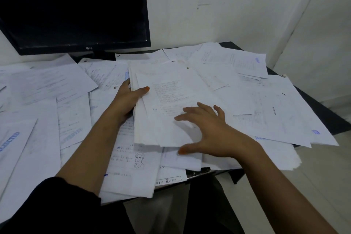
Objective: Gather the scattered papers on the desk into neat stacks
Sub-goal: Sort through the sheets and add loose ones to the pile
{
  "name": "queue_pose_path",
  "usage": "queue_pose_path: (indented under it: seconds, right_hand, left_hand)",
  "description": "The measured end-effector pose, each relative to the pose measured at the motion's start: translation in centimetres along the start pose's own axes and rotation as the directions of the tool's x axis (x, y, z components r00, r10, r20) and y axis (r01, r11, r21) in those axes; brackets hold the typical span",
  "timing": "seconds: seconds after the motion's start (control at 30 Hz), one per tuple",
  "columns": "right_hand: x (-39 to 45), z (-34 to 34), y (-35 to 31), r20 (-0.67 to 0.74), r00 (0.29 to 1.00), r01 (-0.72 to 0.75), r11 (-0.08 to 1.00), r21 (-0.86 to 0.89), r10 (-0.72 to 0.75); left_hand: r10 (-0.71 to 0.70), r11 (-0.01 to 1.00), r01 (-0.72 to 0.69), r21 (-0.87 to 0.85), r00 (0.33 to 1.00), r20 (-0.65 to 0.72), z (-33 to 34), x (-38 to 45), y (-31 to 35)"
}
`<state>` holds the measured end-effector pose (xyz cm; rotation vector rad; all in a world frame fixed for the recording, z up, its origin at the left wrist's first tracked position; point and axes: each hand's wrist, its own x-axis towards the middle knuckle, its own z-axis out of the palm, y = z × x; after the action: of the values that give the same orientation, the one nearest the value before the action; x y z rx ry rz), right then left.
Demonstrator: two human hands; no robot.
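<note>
White printed papers point(266, 104) lie scattered and overlapping across the dark desk point(322, 112). In the middle sits a gathered stack of sheets point(163, 100), slightly fanned. My left hand point(127, 99) grips the stack's left edge, thumb on top and fingers underneath. My right hand point(210, 129) hovers over or lightly touches the stack's lower right part, with its fingers spread and straight. Several loose sheets point(47, 85) on the left bear blue stamps.
A black monitor point(76, 9) stands at the back left, with papers lying under its front. White walls close the back and right. The desk's right edge point(334, 119) drops to a pale floor. Some sheets point(133, 180) overhang the near edge above my lap.
</note>
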<state>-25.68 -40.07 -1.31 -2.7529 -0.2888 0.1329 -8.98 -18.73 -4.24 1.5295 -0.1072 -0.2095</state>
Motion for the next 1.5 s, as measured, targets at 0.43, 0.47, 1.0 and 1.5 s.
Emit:
queue_pose_path:
  seconds: [0.43, 0.47, 1.0, 1.5]
  right_hand:
    - [2.9, -0.6, 3.5, -0.261, 0.797, -0.488, 0.835, 0.252, 0.545]
    - [2.9, -0.6, 3.6, -0.247, 0.801, -0.47, 0.828, 0.305, 0.545]
    - [8.3, -6.3, 3.8, -0.869, 0.466, -0.01, 0.983, 0.182, 0.166]
    - [9.8, -0.4, 8.9, -0.243, 0.917, -0.294, 0.947, 0.129, 0.318]
  left_hand:
    - [0.0, 1.0, 0.0, 0.023, 1.0, -0.02, -0.1, 0.3, -0.3]
    - [-0.003, 1.0, 0.004, 0.015, 0.999, -0.035, 0.1, 0.3, -0.2]
    - [0.011, 1.0, -0.011, 0.02, 1.0, 0.011, -0.4, 0.4, -0.4]
    - [-0.025, 0.999, 0.028, -0.021, 0.991, 0.133, 0.2, -0.7, 0.7]
